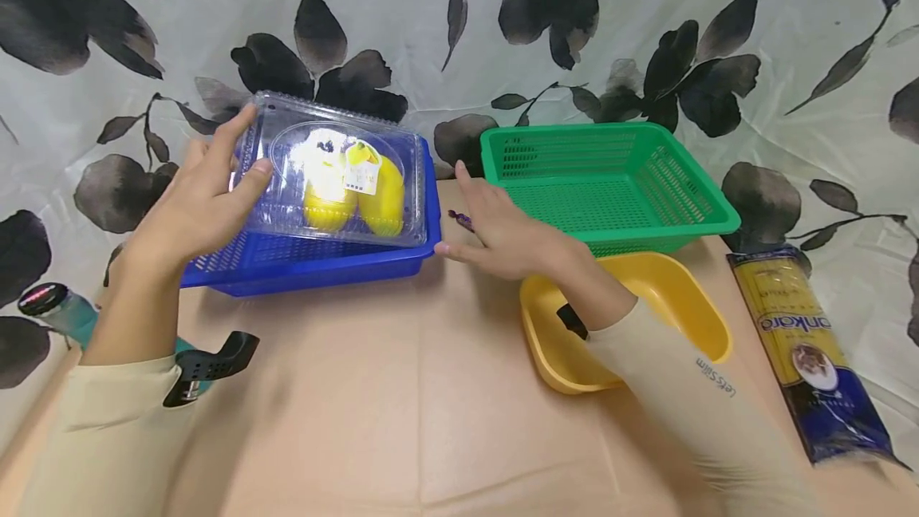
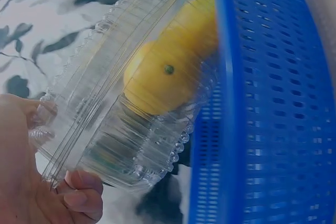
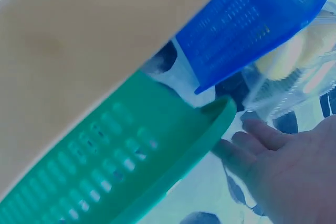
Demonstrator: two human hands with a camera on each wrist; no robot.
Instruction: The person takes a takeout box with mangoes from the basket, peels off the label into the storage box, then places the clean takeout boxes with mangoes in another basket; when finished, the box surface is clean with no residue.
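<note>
My left hand grips the left end of a clear plastic clamshell box, thumb on the lid and fingers on the far side. Two yellow fruits and a white label show through the lid. The box is tilted over the blue basket; in the left wrist view it appears against the basket's rim. My right hand holds nothing, its fingers extended between the blue basket and the green basket. In the right wrist view its fingertips are near the green basket's rim; contact is unclear.
A small purple item lies beside the right hand. A yellow tub stands below my right forearm. At the right is a yellow and blue packet; at the left, a teal bottle. Floral cloth hangs behind the table.
</note>
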